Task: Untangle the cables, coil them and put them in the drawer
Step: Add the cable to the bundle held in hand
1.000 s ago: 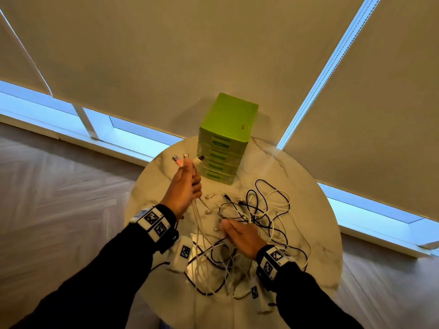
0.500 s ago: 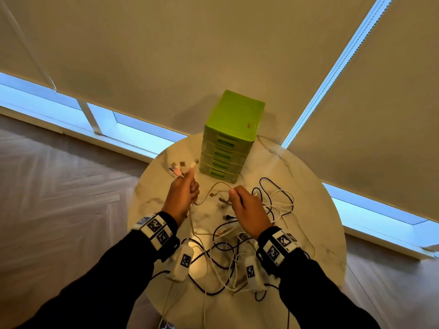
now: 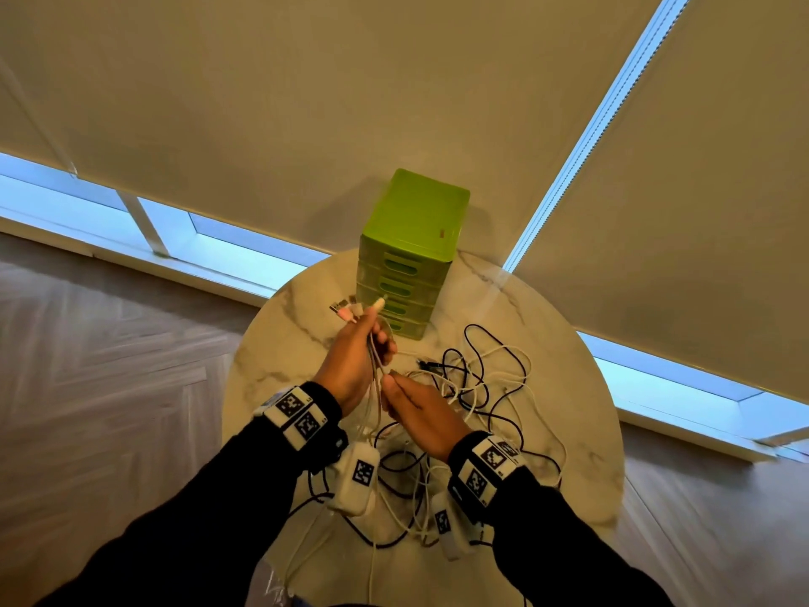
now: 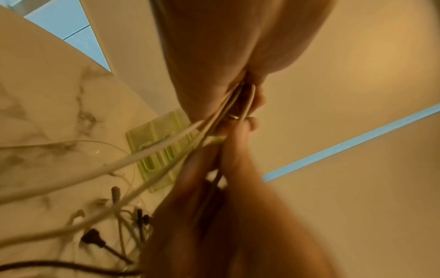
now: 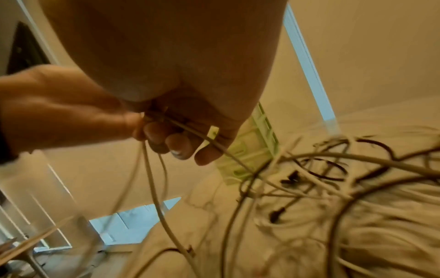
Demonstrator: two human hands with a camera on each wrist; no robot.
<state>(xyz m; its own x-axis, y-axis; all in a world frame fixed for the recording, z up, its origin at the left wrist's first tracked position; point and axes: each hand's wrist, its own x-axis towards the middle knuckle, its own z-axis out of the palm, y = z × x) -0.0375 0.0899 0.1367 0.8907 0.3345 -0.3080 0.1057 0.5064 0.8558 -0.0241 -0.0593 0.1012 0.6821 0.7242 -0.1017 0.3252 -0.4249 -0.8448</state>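
White cords are bunched in our left hand, fingers curled round them, plugs poking out top. Our right hand seems to pinch one cord just below. Tangle sits on the marble table by the green drawers.

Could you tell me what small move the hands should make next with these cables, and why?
Probably slide the right hand down the pale cables away from the left hand. The left hand already grips several plug ends, while their lengths still run into the tangle on the table; the green drawer unit is closed.
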